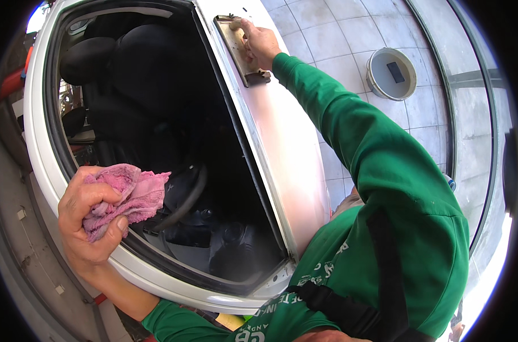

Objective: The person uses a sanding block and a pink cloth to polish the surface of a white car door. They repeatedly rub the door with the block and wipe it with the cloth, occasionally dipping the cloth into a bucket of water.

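Observation:
My left hand [79,214] is closed around a crumpled pink cloth [134,196], held up over the window opening of a white car door [281,142]. At the far end of the door, my right hand [261,47] grips a long hand sanding block [234,52] with clamps at its ends. The block lies lengthwise along the door panel just below the window edge. Pinkish, cloudy patches show on the panel beside it.
A round bucket [374,85] of greyish water with a dark rectangular piece in it stands on the tiled floor [338,40] to the right. Through the window opening show dark seats [147,62] and a steering wheel [190,196]. The white window frame [35,108] curves around on the left.

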Motion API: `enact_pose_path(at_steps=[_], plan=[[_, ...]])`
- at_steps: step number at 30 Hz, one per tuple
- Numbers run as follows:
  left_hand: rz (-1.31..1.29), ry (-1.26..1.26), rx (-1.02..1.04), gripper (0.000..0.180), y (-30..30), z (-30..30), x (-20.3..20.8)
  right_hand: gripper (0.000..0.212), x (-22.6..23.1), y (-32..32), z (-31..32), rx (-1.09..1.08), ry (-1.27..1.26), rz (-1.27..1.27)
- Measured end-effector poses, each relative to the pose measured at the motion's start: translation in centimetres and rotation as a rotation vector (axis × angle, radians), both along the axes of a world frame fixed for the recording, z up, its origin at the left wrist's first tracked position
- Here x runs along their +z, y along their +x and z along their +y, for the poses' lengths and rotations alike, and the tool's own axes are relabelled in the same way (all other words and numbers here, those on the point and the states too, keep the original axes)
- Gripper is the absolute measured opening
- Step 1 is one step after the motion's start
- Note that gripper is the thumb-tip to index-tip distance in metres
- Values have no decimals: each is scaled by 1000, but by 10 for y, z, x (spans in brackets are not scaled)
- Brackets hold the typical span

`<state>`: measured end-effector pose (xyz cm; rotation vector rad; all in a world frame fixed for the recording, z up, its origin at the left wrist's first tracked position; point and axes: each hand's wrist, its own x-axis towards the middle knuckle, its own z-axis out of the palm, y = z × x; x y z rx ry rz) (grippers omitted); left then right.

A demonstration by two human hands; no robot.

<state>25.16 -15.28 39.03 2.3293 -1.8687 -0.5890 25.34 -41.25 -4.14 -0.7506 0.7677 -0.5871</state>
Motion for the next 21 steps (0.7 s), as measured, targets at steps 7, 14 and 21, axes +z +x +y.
enact_pose_path(at_steps=[7,14,21], plan=[[3,-5,-47,35,-3,3,-1,62,14,-131,141,157,-67,194],[-20,7,-70,36,2,2,-3,56,-34,-60,39,48,-31,145],[-8,19,-25,37,2,-3,-1,59,-8,-143,143,190,125,223]])
